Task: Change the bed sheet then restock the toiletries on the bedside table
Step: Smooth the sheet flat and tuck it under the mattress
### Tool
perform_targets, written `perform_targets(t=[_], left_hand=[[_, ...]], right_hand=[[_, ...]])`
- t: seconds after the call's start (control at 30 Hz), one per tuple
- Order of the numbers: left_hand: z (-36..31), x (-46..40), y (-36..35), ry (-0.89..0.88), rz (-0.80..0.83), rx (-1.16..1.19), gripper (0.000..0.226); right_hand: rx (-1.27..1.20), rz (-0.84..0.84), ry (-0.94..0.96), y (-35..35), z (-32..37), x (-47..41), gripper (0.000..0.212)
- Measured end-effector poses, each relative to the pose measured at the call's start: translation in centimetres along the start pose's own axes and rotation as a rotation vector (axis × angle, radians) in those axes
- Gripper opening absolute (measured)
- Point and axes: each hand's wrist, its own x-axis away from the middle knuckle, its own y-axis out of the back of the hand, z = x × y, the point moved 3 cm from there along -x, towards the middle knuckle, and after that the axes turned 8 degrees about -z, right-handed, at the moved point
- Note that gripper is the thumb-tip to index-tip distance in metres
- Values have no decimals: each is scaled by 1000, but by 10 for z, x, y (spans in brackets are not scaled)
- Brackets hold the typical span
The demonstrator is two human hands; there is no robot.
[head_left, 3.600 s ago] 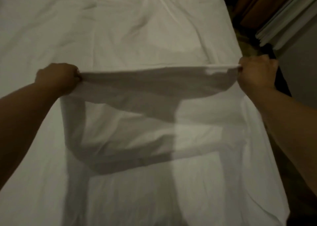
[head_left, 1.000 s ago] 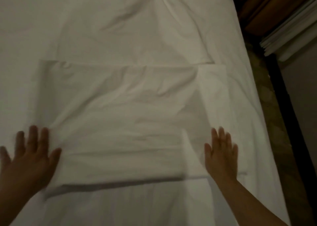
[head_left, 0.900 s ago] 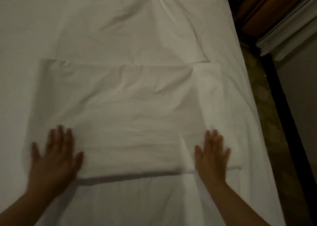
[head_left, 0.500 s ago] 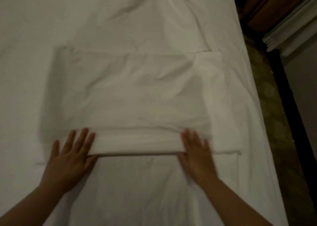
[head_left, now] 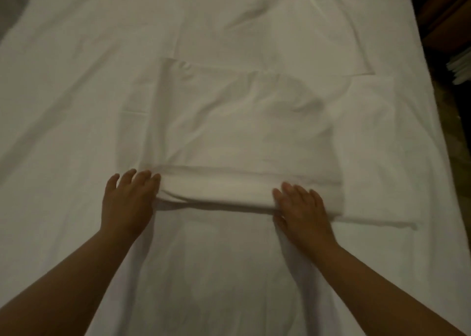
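A white sheet lies folded into a rectangle on the white bed. Its near edge is turned over into a thick band. My left hand lies flat with straight fingers at the band's left end. My right hand lies flat on the band's right part, fingers spread and pointing away from me. A single thinner layer of the sheet sticks out to the right past my right hand. No toiletries or bedside table are in view.
The bed's right edge drops to a dark patterned floor. Dark wooden furniture and a stack of white linen stand at the upper right. The room is dim.
Earlier both hands held the sheet's edge up stretched between them. Since then it was laid flat, and its near edge has been folded over and pushed away from me; the hands moved inward.
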Motion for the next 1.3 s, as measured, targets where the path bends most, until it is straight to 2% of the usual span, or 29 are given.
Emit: perform_targets(t=[0.13, 0.23, 0.33, 0.4, 0.47, 0.57, 0.6, 0.67, 0.73, 0.8, 0.87, 0.93, 0.97, 1.0, 1.1, 1.13, 1.2, 1.3], left_hand=[[24, -5, 9, -100, -107, 26, 14], [36, -15, 30, -239, -151, 87, 30], [42, -22, 55, -326, -215, 119, 10], [47, -20, 65, -344, -219, 154, 6], [56, -7, 67, -323, -162, 166, 17], [75, 38, 46, -196, 106, 147, 37], [86, 56, 30, -139, 204, 139, 38], [106, 83, 0, -50, 336, 142, 38], [105, 98, -21, -60, 276, 141, 42], [69, 93, -20, -121, 283, 147, 57], [19, 86, -9, -236, 214, 149, 71], [-35, 82, -5, -329, 174, 182, 74], [-61, 79, -6, -350, 165, 187, 71], [-86, 73, -9, -365, 152, 202, 68], [-162, 57, -8, -414, 56, 251, 61], [-185, 54, -7, -447, 9, 267, 56], [-221, 48, -5, -520, -59, 279, 51], [-250, 37, 0, -585, -80, 242, 48]], right_hand=[[38, -55, -32, -3, 29, -26, 34], [46, -58, -5, 7, 28, -44, 14], [9, -1, 13, 26, 26, -55, 34], [-29, -24, 3, 44, 30, -56, 34], [-60, -62, 36, 58, 42, -48, 23], [-109, 19, 79, 56, 68, -20, 13], [-119, 75, 81, 52, 77, -9, 13], [-118, 162, 47, 44, 89, 16, 29], [-100, 209, -65, 42, 85, 40, 33], [-53, 207, -178, 45, 66, 60, 23], [30, 197, -266, 46, 36, 80, 19], [48, 178, -432, 52, 3, 98, 28], [2, 135, -591, 58, -14, 105, 31], [-75, 62, -810, 65, -30, 111, 31], [-338, -216, -1668, 73, -66, 133, 33], [-446, -314, -1878, 69, -72, 140, 38], [-723, -456, -2117, 62, -78, 139, 45], [-1076, -524, -2223, 53, -92, 128, 34]])
